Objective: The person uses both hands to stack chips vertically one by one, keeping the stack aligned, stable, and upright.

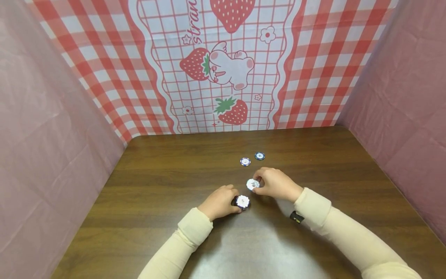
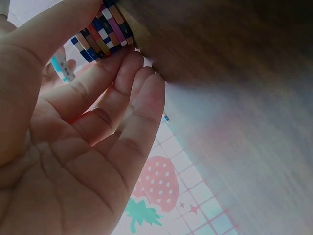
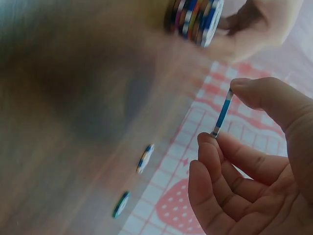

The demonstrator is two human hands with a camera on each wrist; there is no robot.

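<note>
A stack of several poker chips (image 1: 242, 201) stands on the table, its top chip white-faced with a 5. My left hand (image 1: 219, 202) holds it between thumb and fingers. In the left wrist view the mixed-colour edges of the stack (image 2: 102, 36) show beside the fingertips. Just up and to the right, my right hand (image 1: 278, 185) pinches a single poker chip (image 1: 252, 185) marked 10 by its rim. Seen from the right wrist, this chip (image 3: 223, 113) is edge-on, blue and white, raised off the table and apart from the stack.
Two poker chips lie flat beyond my hands: a blue-and-white one (image 1: 245, 161) and a dark green-blue one (image 1: 259, 155). The wooden table (image 1: 156, 178) ends at a strawberry-print cloth (image 1: 223, 77), with pink cloth walls (image 1: 400, 97) at the sides.
</note>
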